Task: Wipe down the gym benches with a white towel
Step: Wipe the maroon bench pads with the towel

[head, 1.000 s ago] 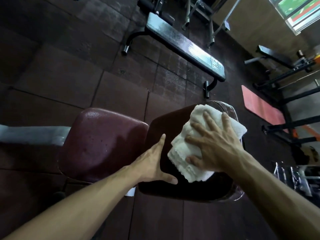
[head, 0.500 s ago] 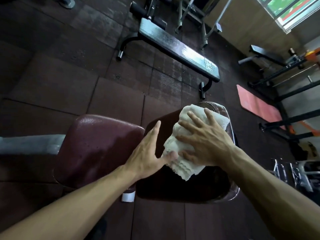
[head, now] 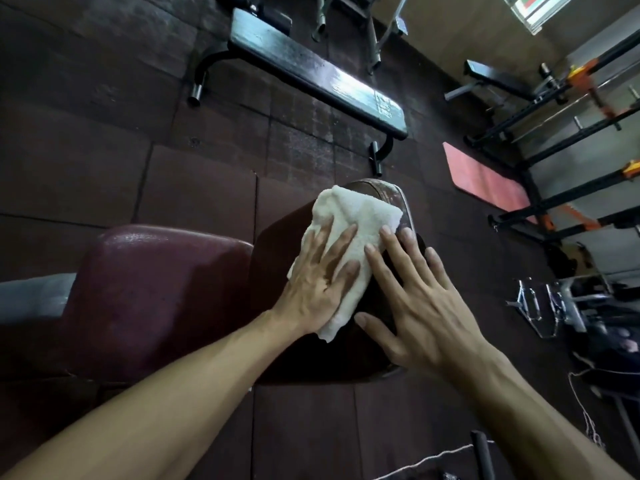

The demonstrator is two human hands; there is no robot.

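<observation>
While the towel (head: 349,244) lies on the maroon pad (head: 346,358), left hand (head: 320,289) presses it flat, fingers (head: 341,239) straight and spread. Right hand (head: 419,299) rests open on the pad, index tips touching the towel's edge. Second pad (head: 156,292) sits just left; black bench (head: 311,71) beyond.

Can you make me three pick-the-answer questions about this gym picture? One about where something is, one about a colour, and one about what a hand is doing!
1. Where is the towel?
A. on the dark red bench pad
B. on the floor
C. on the black bench

2. What colour is the mat by the rack?
A. blue
B. pinkish red
C. green

3. What is the left hand doing?
A. hanging idle
B. making a fist
C. pressing flat on the towel

Answers: 1 A, the towel lies on the pad; 2 B, the mat looks pinkish red; 3 C, straight fingers rest on the towel.
</observation>
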